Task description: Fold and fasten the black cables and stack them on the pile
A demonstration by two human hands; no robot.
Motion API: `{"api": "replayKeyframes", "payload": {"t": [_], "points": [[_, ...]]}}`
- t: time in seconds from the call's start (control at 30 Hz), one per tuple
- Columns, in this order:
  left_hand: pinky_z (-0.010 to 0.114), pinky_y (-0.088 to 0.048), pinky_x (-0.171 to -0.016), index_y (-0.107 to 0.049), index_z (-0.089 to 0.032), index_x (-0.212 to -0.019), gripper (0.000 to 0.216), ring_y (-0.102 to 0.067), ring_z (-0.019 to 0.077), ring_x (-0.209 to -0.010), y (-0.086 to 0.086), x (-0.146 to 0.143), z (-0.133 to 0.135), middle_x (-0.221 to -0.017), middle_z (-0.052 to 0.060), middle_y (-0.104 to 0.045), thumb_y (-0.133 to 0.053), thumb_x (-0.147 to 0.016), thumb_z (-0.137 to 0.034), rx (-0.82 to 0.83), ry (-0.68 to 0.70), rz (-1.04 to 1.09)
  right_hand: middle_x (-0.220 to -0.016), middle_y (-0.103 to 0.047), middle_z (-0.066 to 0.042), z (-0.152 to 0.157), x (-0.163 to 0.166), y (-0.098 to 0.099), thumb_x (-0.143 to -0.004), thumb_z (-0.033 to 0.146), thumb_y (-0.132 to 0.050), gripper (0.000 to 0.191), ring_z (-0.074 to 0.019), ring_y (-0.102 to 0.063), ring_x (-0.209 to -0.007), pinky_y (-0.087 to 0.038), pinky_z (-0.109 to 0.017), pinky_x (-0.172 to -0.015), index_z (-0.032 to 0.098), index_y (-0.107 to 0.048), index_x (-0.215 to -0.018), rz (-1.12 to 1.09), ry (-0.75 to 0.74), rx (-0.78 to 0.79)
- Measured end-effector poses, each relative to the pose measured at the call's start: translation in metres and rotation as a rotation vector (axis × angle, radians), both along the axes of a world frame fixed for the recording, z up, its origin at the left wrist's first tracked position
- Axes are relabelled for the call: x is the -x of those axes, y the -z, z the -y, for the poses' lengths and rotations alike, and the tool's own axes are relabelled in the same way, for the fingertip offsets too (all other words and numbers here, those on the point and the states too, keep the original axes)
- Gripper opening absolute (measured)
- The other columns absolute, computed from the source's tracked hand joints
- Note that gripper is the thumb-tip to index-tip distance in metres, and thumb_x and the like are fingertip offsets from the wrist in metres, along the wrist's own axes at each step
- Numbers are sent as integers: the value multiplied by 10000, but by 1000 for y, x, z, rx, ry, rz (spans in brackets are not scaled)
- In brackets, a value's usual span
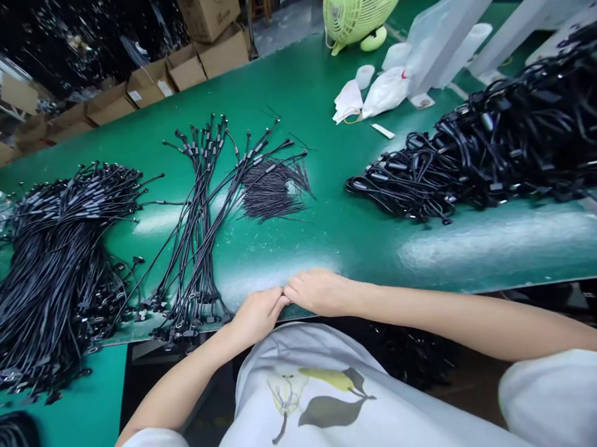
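At the table's front edge, my left hand and my right hand meet at the fingertips. Both are closed with the fingers curled in, and whatever they may hold is hidden. Left of them a loose spread of black cables lies lengthwise, plugs towards the near edge. Beyond my hands is a pile of thin black twist ties, with a few cable ends lying across it.
A thick heap of straight black cables covers the left end of the green table. Coiled black cables are piled at the right. Behind stand a yellow-green fan, white plastic bags, grey posts and cardboard boxes.
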State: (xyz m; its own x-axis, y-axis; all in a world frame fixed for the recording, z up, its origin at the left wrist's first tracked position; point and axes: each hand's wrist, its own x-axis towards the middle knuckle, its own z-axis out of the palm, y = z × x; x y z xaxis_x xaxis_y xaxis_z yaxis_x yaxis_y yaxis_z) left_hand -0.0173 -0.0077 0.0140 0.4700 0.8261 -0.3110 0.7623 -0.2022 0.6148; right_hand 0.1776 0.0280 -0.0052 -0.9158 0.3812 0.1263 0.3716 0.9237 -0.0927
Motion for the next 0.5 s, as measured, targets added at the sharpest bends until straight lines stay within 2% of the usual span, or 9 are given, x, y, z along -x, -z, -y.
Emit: {"api": "replayKeyframes", "payload": {"t": [0.07, 0.13, 0.2, 0.27, 0.33, 0.43, 0.5], "points": [[278, -352, -647, -530, -196, -799, 331, -515, 171, -666, 1, 4, 1, -723, 21, -580, -311, -977, -369, 15, -27, 31, -748, -581, -54, -7, 1, -7, -967, 191, -386, 215, -164, -498, -649, -278, -287, -576, 149, -557, -845, -13, -6, 95], [270, -352, -643, -545, -192, -794, 346, -511, 160, -667, 4, 10, 1, -702, 11, -567, -329, -970, -396, 42, -111, 123, -831, -606, -56, -23, -3, -16, -970, 269, -436, 204, -169, -541, -744, -345, -280, -637, 154, -586, -895, -107, 16, 243], [248, -328, -583, -542, -187, -782, 379, -451, 131, -591, 9, 16, 0, -620, -20, -487, -359, -953, -471, 130, -280, 298, -934, -612, -61, -48, -12, -20, -966, 317, -459, 205, -170, -559, -843, -386, -272, -707, 167, -598, -977, -267, 213, 353], [223, -267, -502, -520, -181, -770, 415, -345, 97, -501, 14, 19, -3, -558, -58, -373, -410, -917, -553, 263, -482, 542, -991, -598, -74, -75, -23, -17, -942, 306, -491, 188, -179, -557, -875, -389, -274, -715, 169, -600, -1011, -323, 556, 369], [203, -208, -455, -497, -177, -762, 437, -261, 68, -457, 18, 18, -6, -542, -85, -302, -494, -864, -602, 373, -634, 776, -971, -587, -83, -97, -31, -7, -908, 266, -516, 150, -189, -551, -836, -362, -276, -668, 161, -612, -955, -209, 823, 338], [180, -190, -432, -493, -168, -760, 457, -245, 45, -442, 18, 9, -11, -538, -97, -292, -612, -792, -607, 439, -732, 977, -938, -583, -87, -111, -36, 5, -881, 218, -490, 136, -184, -544, -781, -313, -278, -615, 157, -612, -873, -16, 900, 307], [168, -197, -425, -496, -162, -758, 460, -261, 38, -441, 16, 3, -12, -539, -94, -307, -649, -772, -596, 452, -767, 1045, -947, -584, -97, -109, -37, 7, -872, 211, -471, 141, -179, -540, -759, -307, -281, -608, 153, -599, -859, -16, 932, 269]]}}
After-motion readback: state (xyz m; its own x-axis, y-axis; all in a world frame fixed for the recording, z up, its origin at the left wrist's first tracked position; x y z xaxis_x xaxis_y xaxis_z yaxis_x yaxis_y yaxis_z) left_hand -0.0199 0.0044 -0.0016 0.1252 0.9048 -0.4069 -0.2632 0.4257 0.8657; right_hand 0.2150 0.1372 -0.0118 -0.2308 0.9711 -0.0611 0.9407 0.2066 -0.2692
